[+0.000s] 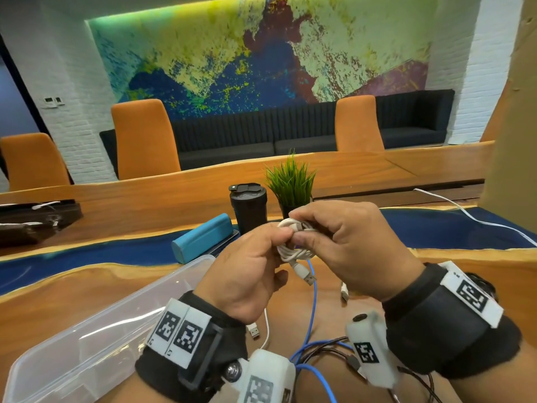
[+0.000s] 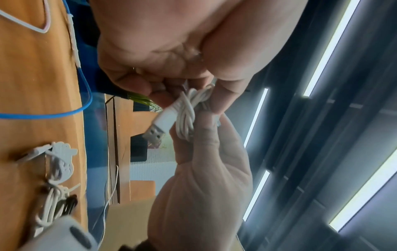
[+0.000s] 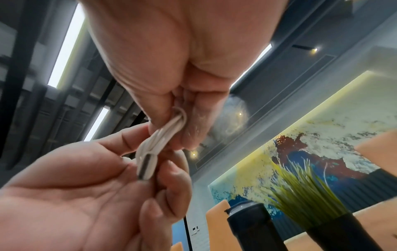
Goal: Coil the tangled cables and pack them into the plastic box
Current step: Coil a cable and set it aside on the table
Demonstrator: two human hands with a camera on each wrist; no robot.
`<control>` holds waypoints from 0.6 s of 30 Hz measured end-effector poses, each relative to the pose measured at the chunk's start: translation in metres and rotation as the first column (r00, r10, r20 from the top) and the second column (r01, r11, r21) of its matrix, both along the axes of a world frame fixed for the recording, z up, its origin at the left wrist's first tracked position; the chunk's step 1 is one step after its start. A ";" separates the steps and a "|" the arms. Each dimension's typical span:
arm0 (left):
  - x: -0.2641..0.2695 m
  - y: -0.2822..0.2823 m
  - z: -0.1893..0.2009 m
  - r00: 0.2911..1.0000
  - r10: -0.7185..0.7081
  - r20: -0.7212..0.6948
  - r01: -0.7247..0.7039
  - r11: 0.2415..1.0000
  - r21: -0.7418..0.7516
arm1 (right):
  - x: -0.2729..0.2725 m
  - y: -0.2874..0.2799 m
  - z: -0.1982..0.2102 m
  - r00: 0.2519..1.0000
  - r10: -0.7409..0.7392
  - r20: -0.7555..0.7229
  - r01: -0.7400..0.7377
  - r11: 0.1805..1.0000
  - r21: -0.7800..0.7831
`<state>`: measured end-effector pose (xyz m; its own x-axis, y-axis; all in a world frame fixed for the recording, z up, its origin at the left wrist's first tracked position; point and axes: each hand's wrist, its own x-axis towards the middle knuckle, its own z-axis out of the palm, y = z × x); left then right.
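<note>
Both hands were up over the table (image 1: 436, 266), the left hand (image 1: 247, 274) and right hand (image 1: 348, 245) each pinching the small white cable coil (image 1: 293, 242) between them; the clear plastic box (image 1: 96, 344) sat at the left, other cables (image 1: 312, 324) loose below.

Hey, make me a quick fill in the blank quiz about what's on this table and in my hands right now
1. Both the left hand and the right hand hold a coiled cable of ____ colour.
2. The plastic box lies on the person's ____ side.
3. A loose cable of ____ colour lies on the table beneath the hands.
4. The potted grass stands beside a ____ tumbler.

Missing words: white; left; blue; black
</note>
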<state>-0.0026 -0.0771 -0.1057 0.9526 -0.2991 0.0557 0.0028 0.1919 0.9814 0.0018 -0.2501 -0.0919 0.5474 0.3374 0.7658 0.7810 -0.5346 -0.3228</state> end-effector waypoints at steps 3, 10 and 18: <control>0.002 0.011 0.004 0.993 -0.008 0.119 -0.003 0.996 0.094 | 0.002 0.002 -0.003 0.999 0.048 -0.015 -0.047 0.994 0.097; 0.001 0.007 0.003 0.870 0.149 0.471 -0.257 0.951 0.174 | 0.004 0.002 -0.006 0.997 0.045 -0.055 -0.033 0.978 0.207; -0.002 0.002 -0.005 0.700 0.064 0.711 -0.445 0.818 0.364 | 0.001 0.006 -0.003 0.998 0.022 0.061 -0.024 0.999 0.022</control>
<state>-0.0045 -0.0747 -0.1104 0.7686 -0.2157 0.6023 -0.6319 -0.4034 0.6618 0.0030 -0.2444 -0.0947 0.4924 0.3313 0.8049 0.8114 -0.5093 -0.2867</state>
